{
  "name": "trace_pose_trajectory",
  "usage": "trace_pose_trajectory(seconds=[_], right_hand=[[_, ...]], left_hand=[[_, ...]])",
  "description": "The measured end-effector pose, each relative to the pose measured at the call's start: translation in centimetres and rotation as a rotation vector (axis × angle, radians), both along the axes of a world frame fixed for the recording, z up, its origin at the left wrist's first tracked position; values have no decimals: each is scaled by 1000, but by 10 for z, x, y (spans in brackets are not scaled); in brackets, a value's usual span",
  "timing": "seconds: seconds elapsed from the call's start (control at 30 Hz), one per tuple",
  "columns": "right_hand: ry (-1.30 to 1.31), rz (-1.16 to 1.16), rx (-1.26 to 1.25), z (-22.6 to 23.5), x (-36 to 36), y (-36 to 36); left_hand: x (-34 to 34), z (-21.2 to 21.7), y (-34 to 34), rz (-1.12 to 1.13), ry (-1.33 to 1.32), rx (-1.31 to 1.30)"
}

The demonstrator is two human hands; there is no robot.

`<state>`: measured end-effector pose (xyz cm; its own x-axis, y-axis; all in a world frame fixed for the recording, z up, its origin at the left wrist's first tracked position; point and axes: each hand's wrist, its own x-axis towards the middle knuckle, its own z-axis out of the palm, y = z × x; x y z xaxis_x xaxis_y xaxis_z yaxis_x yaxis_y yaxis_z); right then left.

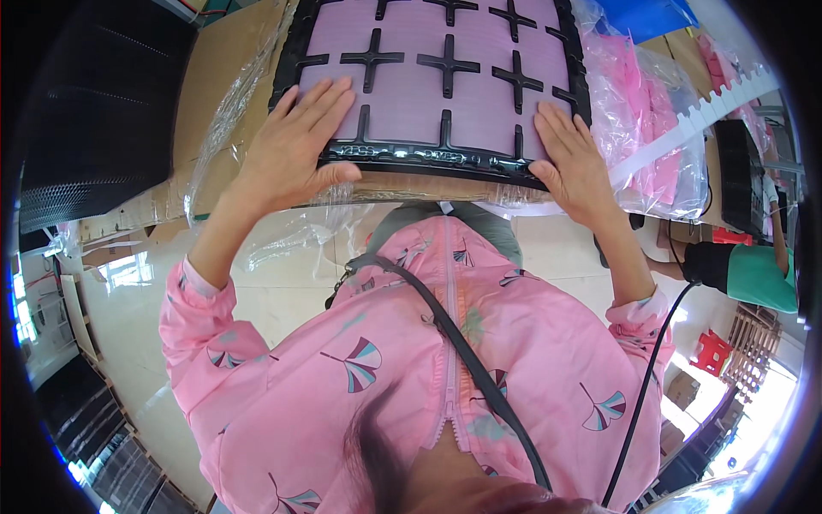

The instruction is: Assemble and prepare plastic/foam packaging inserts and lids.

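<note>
Cardboard surface point(224, 68) under clear plastic wrap point(257, 103) — black frame panel point(437, 154) with pink sheets lies flat on top. My left hand point(291, 146) and right hand point(572, 158) press near corners, fingers spread flat, gripping nothing. Pink bagged stock point(642, 128) at right.

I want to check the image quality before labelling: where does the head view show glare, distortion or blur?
In the head view, glare sits on the clear plastic wrap and the glossy floor; the fisheye bends the tray's black frame and darkens the corners; both hands, left and right, lie flat and look sharp, while the hair at the lower edge is blurred.
</note>
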<state>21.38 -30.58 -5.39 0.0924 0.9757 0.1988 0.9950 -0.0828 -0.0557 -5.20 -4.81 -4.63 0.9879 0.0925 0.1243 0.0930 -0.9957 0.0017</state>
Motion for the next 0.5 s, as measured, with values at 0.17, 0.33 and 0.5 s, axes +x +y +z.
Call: trace_pose_trajectory(seconds=[0.17,0.33,0.5], right_hand=[[44,12,-41,7,-12,-25],[163,124,-36,15,-8,-23],[192,189,-75,15,-9,-1]], left_hand=[[-10,7,-9,37,68,-40],[-13,17,-6,-46,87,-70],[-15,14,-3,-96,78,-120]])
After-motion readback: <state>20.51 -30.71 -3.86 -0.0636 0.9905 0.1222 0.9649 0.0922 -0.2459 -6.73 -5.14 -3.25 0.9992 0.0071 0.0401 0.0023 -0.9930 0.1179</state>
